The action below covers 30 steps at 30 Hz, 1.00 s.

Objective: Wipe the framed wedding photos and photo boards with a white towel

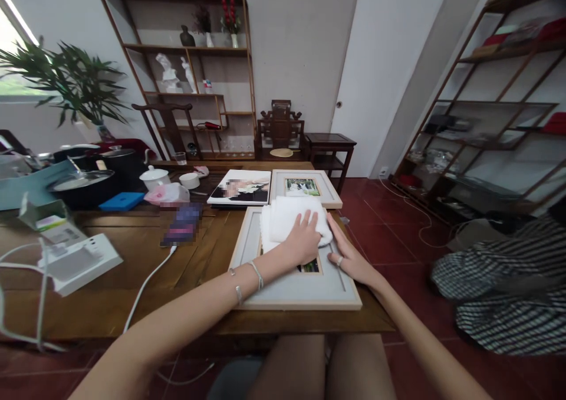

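Note:
My left hand (303, 241) lies flat with fingers spread on a folded white cloth (283, 214). The cloth rests on the upper part of a picture frame (305, 297) with a pale wood border and a wide light mat. Forearm, hand and cloth hide much of the small picture in its middle. My right hand (349, 259) is at the frame's right side, fingers stretched along the edge near the cloth and thumb pointing inward over the mat. Behind the cloth lies a second picture frame (332, 193), partly covered. Left of it is a white-edged photo panel (242, 189).
On the wooden table (194, 279) are a phone (182, 224) with a white cable, an open white box (86, 264), a blue box (121, 201), a lidded white pot (154, 177) and dark cooking pots (84, 182). Patterned fabric (508, 294) is at right, beyond the table edge.

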Tool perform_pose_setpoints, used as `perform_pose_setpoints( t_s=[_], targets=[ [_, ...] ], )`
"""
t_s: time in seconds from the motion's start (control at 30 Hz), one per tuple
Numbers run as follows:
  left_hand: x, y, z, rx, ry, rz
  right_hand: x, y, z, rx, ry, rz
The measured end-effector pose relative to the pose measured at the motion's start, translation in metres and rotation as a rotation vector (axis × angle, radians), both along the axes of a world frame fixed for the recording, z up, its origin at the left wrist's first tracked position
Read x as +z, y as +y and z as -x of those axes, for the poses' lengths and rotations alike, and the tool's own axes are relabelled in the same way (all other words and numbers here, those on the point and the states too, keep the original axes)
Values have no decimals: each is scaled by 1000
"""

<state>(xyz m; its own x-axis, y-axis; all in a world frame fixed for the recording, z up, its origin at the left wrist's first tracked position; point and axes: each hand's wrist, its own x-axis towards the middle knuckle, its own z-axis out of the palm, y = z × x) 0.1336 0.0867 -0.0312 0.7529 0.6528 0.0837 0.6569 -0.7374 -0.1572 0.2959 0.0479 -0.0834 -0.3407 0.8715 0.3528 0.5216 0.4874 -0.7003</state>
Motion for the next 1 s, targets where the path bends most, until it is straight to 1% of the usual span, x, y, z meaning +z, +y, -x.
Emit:
perform_pose_setpoints(
  t_s=[0.07, 0.17, 0.27, 0.33, 0.4, 0.47, 0.5, 0.57, 0.67, 0.73, 0.8, 0.87, 0.9, 0.93, 1.0],
  targets=[
    [3, -16, 4, -13, 25, 29, -1, 0, -1, -5, 15, 15],
    [9, -50, 13, -31, 85, 89, -2, 1, -1, -24, 44, 34],
    [15, -88, 22, -114, 122, 137, 1, 1, 0, -48, 60, 28],
    [20, -110, 29, -160, 144, 148, 4, 1, 2, -26, 42, 16],
    [26, -126, 38, -161, 182, 183, 5, 1, 2, 7, 15, 0],
    [35, -130, 49, -115, 196, 235, 5, 1, 2, 19, 4, -17],
    [39, -128, 57, -81, 193, 255, 5, 2, 1, 18, 6, -22],
    [48, -117, 73, 10, 188, 270, 3, 3, 0, 17, 13, -22],
    [63, -87, 97, 183, 175, 227, 2, 3, 0, 22, 20, -14],
    [73, -65, 109, 290, 112, 96, 2, 2, 0, 15, 20, -6],
    [80, -45, 117, 334, 31, -113, 3, 2, 0, 6, 17, 5],
    [79, -28, 120, 313, -30, -300, 3, 1, 0, 5, 15, 12],
    [75, -21, 121, 283, -42, -351, 3, 1, 0, 8, 15, 13],
    [68, -15, 121, 247, -41, -365, 3, 1, 0, 9, 15, 13],
    [48, -8, 121, 185, -7, -299, 3, 1, 0, 7, 16, 14]
  ],
)
